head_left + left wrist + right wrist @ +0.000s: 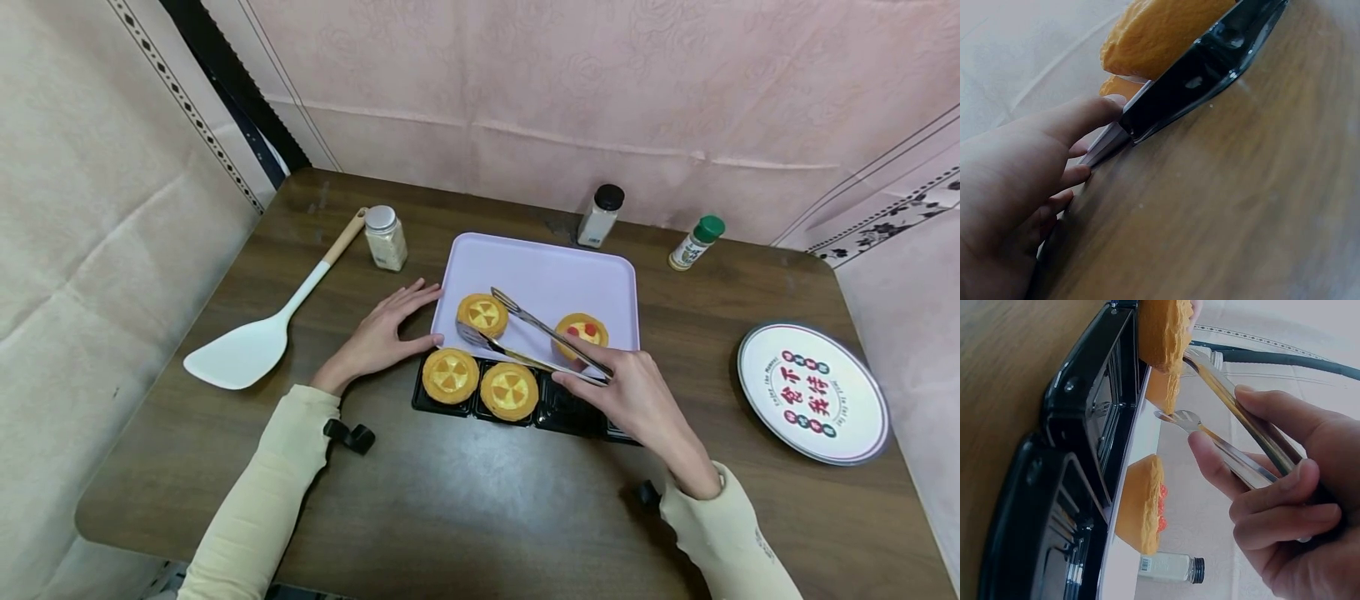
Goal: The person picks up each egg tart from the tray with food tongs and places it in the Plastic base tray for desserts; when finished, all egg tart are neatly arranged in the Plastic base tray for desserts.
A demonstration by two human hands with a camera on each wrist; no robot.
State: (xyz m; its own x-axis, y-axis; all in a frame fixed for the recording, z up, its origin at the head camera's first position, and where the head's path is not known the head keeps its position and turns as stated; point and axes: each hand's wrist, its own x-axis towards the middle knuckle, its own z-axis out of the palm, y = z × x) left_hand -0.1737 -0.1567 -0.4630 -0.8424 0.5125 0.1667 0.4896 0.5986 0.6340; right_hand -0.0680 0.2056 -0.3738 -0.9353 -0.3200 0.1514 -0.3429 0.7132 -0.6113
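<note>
My right hand (637, 393) grips metal tongs (540, 326), their tips spread apart around a yellow egg tart (482, 314) on the left of a lavender tray (540, 262). Another tart, topped with red pieces (590, 329), sits on the tray's right, partly behind the tongs and fingers. Along the tray's near edge lies a black plastic box (570, 412), with one tart (450, 376) and another tart (509, 391) in its left compartments. At the tray's left edge rests my left hand (382, 333), fingers spread, its thumb touching near the corner of the box.
A white spatula (243, 354) with a wooden handle lies at the left, beside a white-lidded jar (386, 237). Behind the tray stands a black-capped bottle (600, 217). Farther right are a green-capped bottle (696, 242) and a round white plate (765, 367).
</note>
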